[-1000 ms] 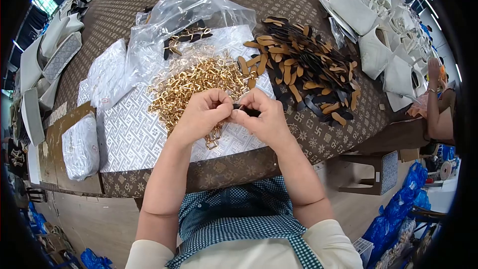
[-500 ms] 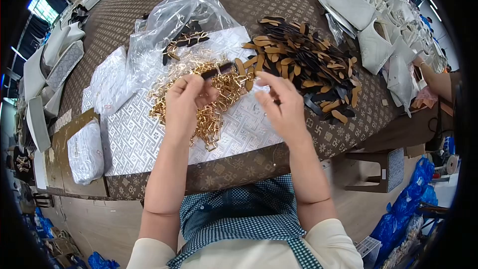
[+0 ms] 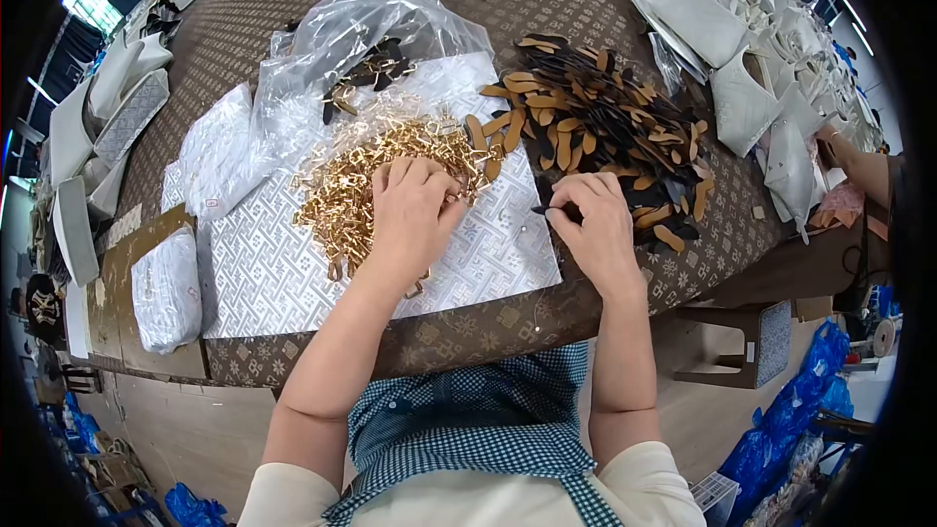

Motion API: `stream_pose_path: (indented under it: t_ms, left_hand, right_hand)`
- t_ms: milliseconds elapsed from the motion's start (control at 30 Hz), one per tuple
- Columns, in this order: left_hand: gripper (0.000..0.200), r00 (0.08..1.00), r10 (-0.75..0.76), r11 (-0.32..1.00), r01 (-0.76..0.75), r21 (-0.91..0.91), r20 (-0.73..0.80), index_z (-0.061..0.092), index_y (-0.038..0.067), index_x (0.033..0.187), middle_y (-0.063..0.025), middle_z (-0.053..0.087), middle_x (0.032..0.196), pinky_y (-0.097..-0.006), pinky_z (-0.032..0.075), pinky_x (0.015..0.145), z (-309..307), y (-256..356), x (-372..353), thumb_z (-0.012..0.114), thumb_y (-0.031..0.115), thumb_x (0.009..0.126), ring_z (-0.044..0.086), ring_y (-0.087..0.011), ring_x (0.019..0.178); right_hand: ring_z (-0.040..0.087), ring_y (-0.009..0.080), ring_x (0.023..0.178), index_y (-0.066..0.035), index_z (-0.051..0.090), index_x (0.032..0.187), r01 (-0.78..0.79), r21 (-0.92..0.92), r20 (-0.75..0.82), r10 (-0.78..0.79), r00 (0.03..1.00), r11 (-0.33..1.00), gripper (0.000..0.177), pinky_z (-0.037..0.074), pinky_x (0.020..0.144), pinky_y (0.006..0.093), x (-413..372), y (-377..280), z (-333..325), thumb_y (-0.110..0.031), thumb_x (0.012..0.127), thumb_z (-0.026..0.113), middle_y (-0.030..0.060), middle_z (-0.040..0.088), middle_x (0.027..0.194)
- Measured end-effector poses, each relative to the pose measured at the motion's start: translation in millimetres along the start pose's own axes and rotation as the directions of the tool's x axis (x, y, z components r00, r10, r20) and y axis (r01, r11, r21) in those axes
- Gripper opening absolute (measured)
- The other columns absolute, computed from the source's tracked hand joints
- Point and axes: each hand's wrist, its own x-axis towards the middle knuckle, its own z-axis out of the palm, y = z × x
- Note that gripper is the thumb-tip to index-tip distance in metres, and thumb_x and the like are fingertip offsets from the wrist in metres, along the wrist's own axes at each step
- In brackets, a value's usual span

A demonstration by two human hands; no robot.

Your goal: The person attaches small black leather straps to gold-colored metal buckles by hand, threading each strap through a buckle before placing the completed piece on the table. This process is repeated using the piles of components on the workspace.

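- Strap pieces (image 3: 586, 102), black and tan, heap up just beyond the fingers of the right hand (image 3: 597, 226)!
- Gold-coloured fittings (image 3: 342, 181), a glittering pile, right beneath the fingers of the left hand (image 3: 412, 210).
- Left fingers curl into the gold; gripping any? I cannot tell.
- Dark strip (image 3: 540, 210): pinched between right thumb and forefinger, tip poking leftward.
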Motion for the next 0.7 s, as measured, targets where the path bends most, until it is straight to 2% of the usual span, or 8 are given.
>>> stream_pose_path:
  t_ms: [67, 133, 167, 200, 267, 433, 633, 700]
  left_hand:
    - [0.013, 0.998, 0.017, 0.995, -0.023, -0.099, -0.062, 0.067, 0.008, 0.08, -0.0025, 0.063, 0.091, -0.0401, 0.04, 0.092, -1, -3, -1, 0.077, 0.013, 0.073, 0.055, -0.0225, 0.098]
    - [0.011, 0.979, -0.202, 0.878, 0.167, -0.449, -0.031, 0.068, 0.007, 0.082, -0.0021, 0.063, 0.086, -0.0337, 0.044, 0.082, -8, 1, -2, 0.077, 0.012, 0.077, 0.057, -0.018, 0.088]
    - [0.01, 0.955, -0.296, 0.762, 0.244, -0.599, 0.014, 0.069, 0.007, 0.083, -0.0019, 0.064, 0.084, -0.0305, 0.046, 0.076, -10, 1, -4, 0.077, 0.011, 0.078, 0.058, -0.0158, 0.083]
    - [0.008, 0.906, -0.403, 0.545, 0.35, -0.762, 0.128, 0.07, 0.005, 0.088, 0.0008, 0.064, 0.08, -0.0214, 0.044, 0.062, -8, -1, -6, 0.074, 0.011, 0.085, 0.055, -0.0068, 0.07]
    - [0.008, 0.892, -0.43, 0.364, 0.31, -0.878, 0.137, 0.07, 0.004, 0.091, 0.0038, 0.064, 0.08, -0.0183, 0.043, 0.06, -10, 0, -7, 0.072, 0.011, 0.088, 0.052, -0.0021, 0.067]
    - [0.009, 0.89, -0.417, 0.334, 0.339, -0.879, 0.185, 0.07, 0.003, 0.094, 0.0043, 0.063, 0.077, -0.0175, 0.042, 0.059, -12, 2, -11, 0.071, 0.01, 0.089, 0.052, -0.0012, 0.067]
    - [0.011, 0.91, -0.345, 0.256, 0.328, -0.909, 0.231, 0.071, 0.004, 0.095, 0.0014, 0.065, 0.08, -0.0195, 0.044, 0.061, -15, 11, -12, 0.071, 0.014, 0.09, 0.055, -0.003, 0.071]
    - [0.014, 0.882, -0.332, 0.148, 0.4, -0.904, 0.336, 0.068, 0.003, 0.096, 0.0006, 0.065, 0.082, -0.0206, 0.046, 0.065, -13, 7, -12, 0.072, 0.015, 0.09, 0.057, -0.0046, 0.073]
  right_hand:
    - [0.061, 0.0225, 0.085, -0.004, 0.061, 0.089, -0.171, 0.239, 0.042, 0.166, 0.985, 0.956, 0.012, 0.049, 0.075, 0.0344, 2, -13, -1, -0.006, 0.081, 0.07, 0.0066, 0.066, 0.089]
    - [0.061, 0.0171, 0.064, -0.001, 0.057, 0.096, -0.238, 0.56, 0.112, 0.212, 0.971, 0.794, 0.011, 0.048, 0.06, 0.0298, 2, -23, 11, -0.006, 0.089, 0.064, 0.0099, 0.067, 0.078]
    - [0.06, 0.0122, 0.065, 0.0, 0.056, 0.097, -0.269, 0.636, 0.18, 0.2, 0.963, 0.723, 0.009, 0.047, 0.06, 0.0256, 4, -31, 15, -0.004, 0.091, 0.061, 0.0068, 0.065, 0.078]
    - [0.058, 0.0073, 0.066, 0.001, 0.055, 0.098, -0.302, 0.703, 0.244, 0.18, 0.953, 0.644, 0.007, 0.046, 0.059, 0.0213, 6, -40, 17, -0.003, 0.094, 0.058, 0.0037, 0.063, 0.077]
    - [0.053, 0.0043, 0.061, -0.001, 0.055, 0.102, -0.403, 0.751, 0.358, 0.19, 0.914, 0.524, 0.007, 0.044, 0.055, 0.0194, 9, -59, 19, -0.004, 0.096, 0.055, 0.0034, 0.062, 0.077]
    - [0.05, 0.0037, 0.058, -0.003, 0.054, 0.109, -0.423, 0.865, 0.371, 0.224, 0.901, 0.269, 0.013, 0.047, 0.053, 0.0201, 7, -73, 44, -0.009, 0.098, 0.053, 0.0014, 0.057, 0.075]
    - [0.051, 0.0042, 0.061, -0.003, 0.054, 0.117, -0.401, 0.854, 0.313, 0.289, 0.905, 0.331, 0.02, 0.049, 0.054, 0.0201, 2, -67, 49, -0.01, 0.098, 0.052, 0.0011, 0.056, 0.077]
    - [0.053, 0.0048, 0.063, -0.002, 0.056, 0.116, -0.379, 0.851, 0.294, 0.267, 0.918, 0.365, 0.021, 0.047, 0.054, 0.0213, 0, -67, 47, -0.01, 0.097, 0.053, 0.0014, 0.057, 0.074]
